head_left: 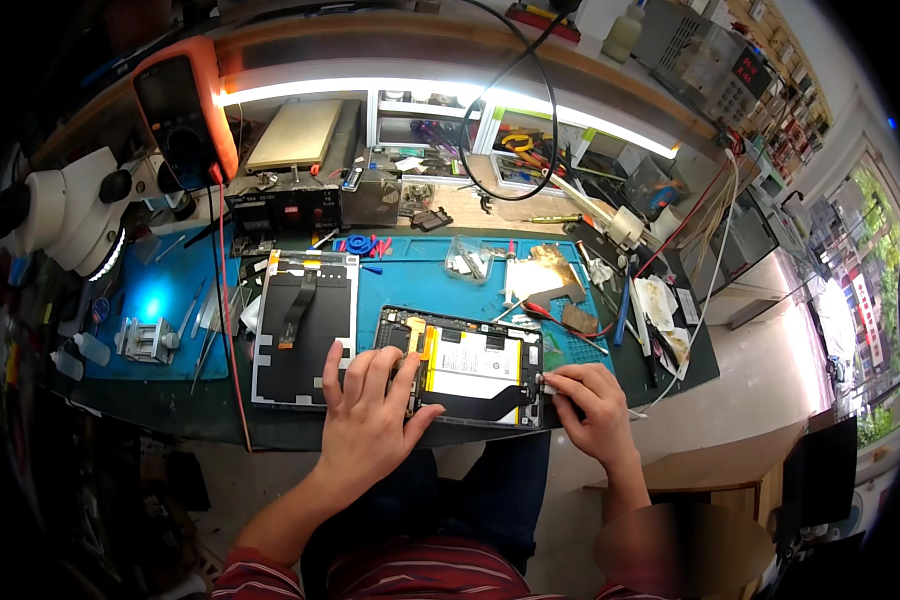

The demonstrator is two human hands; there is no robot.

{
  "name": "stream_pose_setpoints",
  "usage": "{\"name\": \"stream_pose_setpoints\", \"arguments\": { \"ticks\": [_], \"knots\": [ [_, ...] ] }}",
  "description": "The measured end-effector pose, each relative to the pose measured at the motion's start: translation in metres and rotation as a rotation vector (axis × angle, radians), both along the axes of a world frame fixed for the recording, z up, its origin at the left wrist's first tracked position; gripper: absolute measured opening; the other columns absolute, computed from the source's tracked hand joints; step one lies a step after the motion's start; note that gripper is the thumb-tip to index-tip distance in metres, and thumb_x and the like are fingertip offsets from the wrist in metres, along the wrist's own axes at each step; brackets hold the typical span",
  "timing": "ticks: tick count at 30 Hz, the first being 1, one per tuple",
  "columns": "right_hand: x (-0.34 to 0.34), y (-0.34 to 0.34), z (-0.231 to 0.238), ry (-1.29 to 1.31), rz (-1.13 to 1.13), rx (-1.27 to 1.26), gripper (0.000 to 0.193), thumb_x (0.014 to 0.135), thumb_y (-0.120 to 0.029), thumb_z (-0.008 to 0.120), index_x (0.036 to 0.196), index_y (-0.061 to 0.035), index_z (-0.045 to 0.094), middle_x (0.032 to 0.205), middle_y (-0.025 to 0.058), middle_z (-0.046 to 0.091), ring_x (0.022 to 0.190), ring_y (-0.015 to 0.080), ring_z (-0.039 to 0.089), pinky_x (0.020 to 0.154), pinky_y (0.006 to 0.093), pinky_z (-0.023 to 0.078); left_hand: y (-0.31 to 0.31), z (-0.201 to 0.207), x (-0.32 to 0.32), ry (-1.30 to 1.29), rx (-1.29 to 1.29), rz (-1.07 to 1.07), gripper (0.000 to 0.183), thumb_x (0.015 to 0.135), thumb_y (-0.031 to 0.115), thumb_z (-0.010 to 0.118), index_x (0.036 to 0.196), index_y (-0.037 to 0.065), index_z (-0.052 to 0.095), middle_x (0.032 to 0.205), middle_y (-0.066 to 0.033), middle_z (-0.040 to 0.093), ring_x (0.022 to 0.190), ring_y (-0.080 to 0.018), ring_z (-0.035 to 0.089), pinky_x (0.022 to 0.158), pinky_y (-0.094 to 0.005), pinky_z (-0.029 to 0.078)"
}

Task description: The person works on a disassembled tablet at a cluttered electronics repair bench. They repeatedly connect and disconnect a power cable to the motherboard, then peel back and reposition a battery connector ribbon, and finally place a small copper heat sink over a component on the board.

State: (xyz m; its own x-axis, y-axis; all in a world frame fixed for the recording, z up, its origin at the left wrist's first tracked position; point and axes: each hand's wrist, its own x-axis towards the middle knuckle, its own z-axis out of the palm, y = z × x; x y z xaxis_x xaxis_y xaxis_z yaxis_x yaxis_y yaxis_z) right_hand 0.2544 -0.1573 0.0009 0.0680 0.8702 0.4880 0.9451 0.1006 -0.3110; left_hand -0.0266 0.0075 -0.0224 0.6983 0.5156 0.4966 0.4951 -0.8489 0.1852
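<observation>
An opened tablet (460, 412) lies at the bench's front edge, its inside facing up. It shows a white battery (475, 362) with yellow edging and a black flex strip. My left hand (370, 405) rests over the tablet's left end, fingers spread and thumb apart. At the tablet's right edge my right hand (592, 405) pinches a small white plug (547, 386); the fingers partly hide it. A white cable (705, 335) runs up to the right from behind that hand. Left of the tablet lies a detached screen panel (338, 290), a black flex cable on its back.
A blue mat (410, 270) carries a clear box of small parts (468, 260) and a metal plate (545, 272). Left stand a microscope (65, 210), an orange multimeter (185, 110) and a small clamp (148, 340). A red wire (232, 350) hangs across the front edge.
</observation>
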Motion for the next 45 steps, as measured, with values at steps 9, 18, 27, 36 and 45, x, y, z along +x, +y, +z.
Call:
{"name": "stream_pose_setpoints", "arguments": {
  "ticks": [9,18,27,36,45],
  "knots": [
    [0.006,0.018,-0.013,-0.054,-0.268,0.218,0.042,0.090,0.009,0.070,0.130,-0.0020,0.073,0.113,0.0153,0.072,0.104,0.0341,0.069,0.090,0.0451,0.055,0.001,-0.001,0.000,-0.001,-0.006,0.009,0.064,0.094,0.046,0.078,0.140,0.002,0.068,0.137,-0.0098,0.058,0.135,-0.0286,0.049,0.130,-0.0605,0.017],
    [0.010,0.022,-0.027,0.064,-0.455,0.079,0.037,0.093,-0.003,0.076,0.130,-0.0014,0.072,0.108,0.0121,0.072,0.098,0.0315,0.067,0.086,0.0423,0.055,0.000,-0.001,-0.001,0.003,-0.027,0.017,0.061,0.094,0.045,0.079,0.139,0.005,0.070,0.137,-0.0095,0.058,0.135,-0.0289,0.048,0.130,-0.0602,0.017],
    [0.005,0.025,-0.031,0.018,-0.477,0.177,0.026,0.095,-0.007,0.075,0.121,-0.0028,0.076,0.104,0.0103,0.074,0.093,0.0314,0.067,0.082,0.0421,0.053,-0.001,0.001,0.000,0.018,0.001,0.033,0.058,0.096,0.048,0.077,0.135,0.004,0.072,0.134,-0.0081,0.060,0.133,-0.0265,0.051,0.130,-0.0605,0.020],
    [0.003,0.026,-0.027,0.001,-0.485,0.183,0.025,0.094,-0.005,0.075,0.119,-0.0038,0.076,0.105,0.0105,0.075,0.093,0.0316,0.067,0.082,0.0425,0.053,0.000,0.004,0.002,0.035,-0.008,0.021,0.057,0.096,0.046,0.077,0.135,0.004,0.072,0.135,-0.0084,0.059,0.133,-0.0267,0.050,0.129,-0.0606,0.020],
    [0.001,0.026,-0.026,0.006,-0.495,0.175,0.024,0.094,-0.005,0.074,0.118,-0.0040,0.076,0.106,0.0104,0.075,0.094,0.0316,0.067,0.083,0.0424,0.054,0.001,0.005,0.002,0.031,-0.009,0.014,0.057,0.096,0.045,0.078,0.134,0.003,0.071,0.136,-0.0086,0.059,0.134,-0.0271,0.050,0.129,-0.0606,0.020]
  ]
}}
